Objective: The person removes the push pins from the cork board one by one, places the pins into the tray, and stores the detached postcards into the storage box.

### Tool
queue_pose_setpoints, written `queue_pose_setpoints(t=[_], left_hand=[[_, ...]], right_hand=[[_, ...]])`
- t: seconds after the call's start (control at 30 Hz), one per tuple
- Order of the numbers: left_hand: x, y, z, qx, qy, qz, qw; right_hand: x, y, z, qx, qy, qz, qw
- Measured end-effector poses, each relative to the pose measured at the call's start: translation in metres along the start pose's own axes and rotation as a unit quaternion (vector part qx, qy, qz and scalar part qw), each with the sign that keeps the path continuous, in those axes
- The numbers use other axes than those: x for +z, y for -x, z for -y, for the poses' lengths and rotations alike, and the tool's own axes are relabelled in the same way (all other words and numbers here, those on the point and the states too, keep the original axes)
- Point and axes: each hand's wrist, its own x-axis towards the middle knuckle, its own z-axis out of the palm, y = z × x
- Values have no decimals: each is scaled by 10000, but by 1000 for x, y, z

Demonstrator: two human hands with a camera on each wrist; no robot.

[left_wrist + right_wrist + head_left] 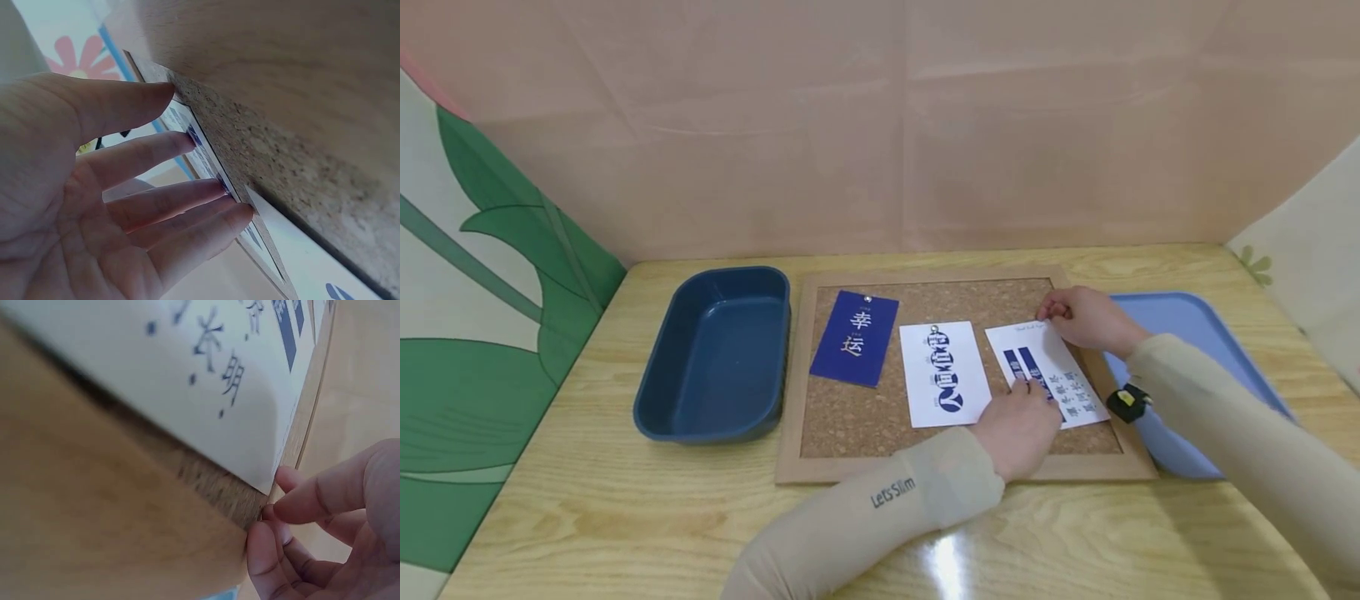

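A white card (1030,367) with blue bars and characters lies at the right of a framed cork board (857,421). My left hand (1018,425) reaches over its lower left part, the fingers spread and lightly bent, fingertips (222,184) touching the card. At the card's upper right corner is my right hand (1090,318), its fingers bent and bunched. In the right wrist view the thumb and fingers (300,506) meet close by the corner; whether they pinch anything is hidden. Left of that card, another white card (917,375) and a blue card (835,350) each have a pin at the top.
A dark blue bin (722,367) stands left of the board. A light blue tray (1180,333) lies to the right, partly beneath my right forearm. The wooden table (647,517) meets a draped backdrop (850,167) behind the board.
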Motion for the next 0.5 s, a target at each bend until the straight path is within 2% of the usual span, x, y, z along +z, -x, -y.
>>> queue_pose_setpoints(t=[0.23,0.5], left_hand=[[0,0,-2,13,-89,-54,9999],[2,1,-1,3,-337,-311,9989]], right_hand=[[1,-4,-2,44,-30,-72,10000],[0,-6,-5,244,-288,136,9992]])
